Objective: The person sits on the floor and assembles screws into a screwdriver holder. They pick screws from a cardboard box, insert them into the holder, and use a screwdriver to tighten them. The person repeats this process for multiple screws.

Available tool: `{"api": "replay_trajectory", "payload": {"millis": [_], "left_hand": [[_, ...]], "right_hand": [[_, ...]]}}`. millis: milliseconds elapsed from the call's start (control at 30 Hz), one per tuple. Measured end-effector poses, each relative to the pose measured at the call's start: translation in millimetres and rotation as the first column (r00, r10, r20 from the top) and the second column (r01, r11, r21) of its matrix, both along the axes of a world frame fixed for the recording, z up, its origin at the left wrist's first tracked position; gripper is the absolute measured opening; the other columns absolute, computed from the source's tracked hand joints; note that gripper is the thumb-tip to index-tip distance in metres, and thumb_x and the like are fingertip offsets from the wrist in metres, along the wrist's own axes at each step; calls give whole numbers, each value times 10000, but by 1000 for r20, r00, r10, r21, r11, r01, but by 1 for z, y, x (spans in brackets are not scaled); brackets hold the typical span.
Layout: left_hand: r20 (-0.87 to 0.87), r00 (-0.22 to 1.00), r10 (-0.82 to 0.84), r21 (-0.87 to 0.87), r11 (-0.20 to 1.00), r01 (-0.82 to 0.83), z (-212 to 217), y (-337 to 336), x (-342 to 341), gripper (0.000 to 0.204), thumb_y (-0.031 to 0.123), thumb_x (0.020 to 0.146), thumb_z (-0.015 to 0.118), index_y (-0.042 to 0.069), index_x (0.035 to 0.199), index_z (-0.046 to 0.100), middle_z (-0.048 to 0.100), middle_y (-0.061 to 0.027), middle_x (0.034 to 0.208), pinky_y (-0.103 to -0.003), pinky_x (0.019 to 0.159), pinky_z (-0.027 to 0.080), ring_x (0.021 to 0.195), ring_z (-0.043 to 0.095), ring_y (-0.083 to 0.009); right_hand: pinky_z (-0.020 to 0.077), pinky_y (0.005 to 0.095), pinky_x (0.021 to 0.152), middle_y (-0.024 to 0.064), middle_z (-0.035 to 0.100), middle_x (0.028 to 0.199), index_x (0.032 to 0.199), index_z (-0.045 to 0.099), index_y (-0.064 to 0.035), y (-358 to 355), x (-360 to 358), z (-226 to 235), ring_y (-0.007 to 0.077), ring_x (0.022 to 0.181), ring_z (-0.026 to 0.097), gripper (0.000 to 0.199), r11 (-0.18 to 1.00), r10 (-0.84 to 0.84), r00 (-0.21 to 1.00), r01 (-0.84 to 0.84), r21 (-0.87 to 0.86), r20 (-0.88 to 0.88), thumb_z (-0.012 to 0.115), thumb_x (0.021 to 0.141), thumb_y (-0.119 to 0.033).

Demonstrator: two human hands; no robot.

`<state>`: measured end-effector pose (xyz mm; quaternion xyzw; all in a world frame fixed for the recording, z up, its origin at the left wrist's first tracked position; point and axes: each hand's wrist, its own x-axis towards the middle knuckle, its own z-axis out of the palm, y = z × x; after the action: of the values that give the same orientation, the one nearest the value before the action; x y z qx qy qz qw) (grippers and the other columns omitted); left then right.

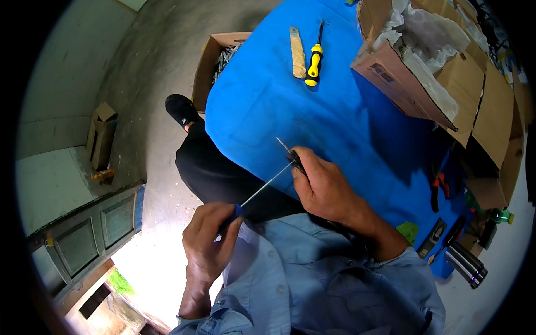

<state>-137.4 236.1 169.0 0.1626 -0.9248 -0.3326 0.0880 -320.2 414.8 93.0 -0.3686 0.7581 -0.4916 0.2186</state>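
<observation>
My left hand point(209, 240) is closed round the blue handle of a screwdriver point(267, 183). Its long thin shaft slants up to the right, and the tip meets a small black part point(296, 161) pinched in my right hand point(324, 181). From that part a thin metal pin or blade sticks out to the upper left. What kind of part it is I cannot make out, since my fingers cover most of it. Both hands are above my lap, at the near edge of a blue cloth point(257, 111).
A yellow and black screwdriver point(314, 61) and a tan-wrapped flat strip point(297, 53) lie on the cloth. An open cardboard box point(402, 84) with plastic bags stands right. Red-handled pliers point(437, 190) and a steel cup point(466, 265) are lower right. Another box point(204, 72) holds metal pieces.
</observation>
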Motion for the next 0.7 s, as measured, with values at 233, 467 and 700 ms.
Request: {"api": "replay_trajectory", "payload": {"millis": [233, 467, 700], "left_hand": [[-66, 994, -87, -238, 969, 69, -9, 5, 8, 383, -34, 808, 836, 23, 1161, 697, 718, -173, 1024, -355, 732, 632, 872, 757, -300], [-9, 995, -100, 10, 995, 100, -1, -8, 2, 297, -42, 869, 768, -33, 1155, 689, 720, -188, 918, -320, 640, 601, 772, 748, -261], [351, 935, 58, 762, 563, -321, 3, -25, -2, 272, 200, 1097, 535, -23, 1182, 666, 720, -68, 789, -209, 463, 432, 531, 572, -70]], "right_hand": [[510, 541, 672, 286, 642, 918, 1226, 484, 62, 0, -1, 6, 485, 790, 644, 265, 999, 26, 996, -29, 39, 80, 542, 1001, -65], [489, 464, 586, 215, 621, 820, 1257, 496, 55, 0, 1, -2, 393, 676, 640, 295, 1000, 11, 1000, -11, -21, 0, 575, 980, -7], [513, 545, 681, 285, 631, 943, 1220, 480, 64, -1, 0, 3, 486, 811, 642, 256, 999, 49, 999, -49, 22, 20, 541, 1003, -56]]}}
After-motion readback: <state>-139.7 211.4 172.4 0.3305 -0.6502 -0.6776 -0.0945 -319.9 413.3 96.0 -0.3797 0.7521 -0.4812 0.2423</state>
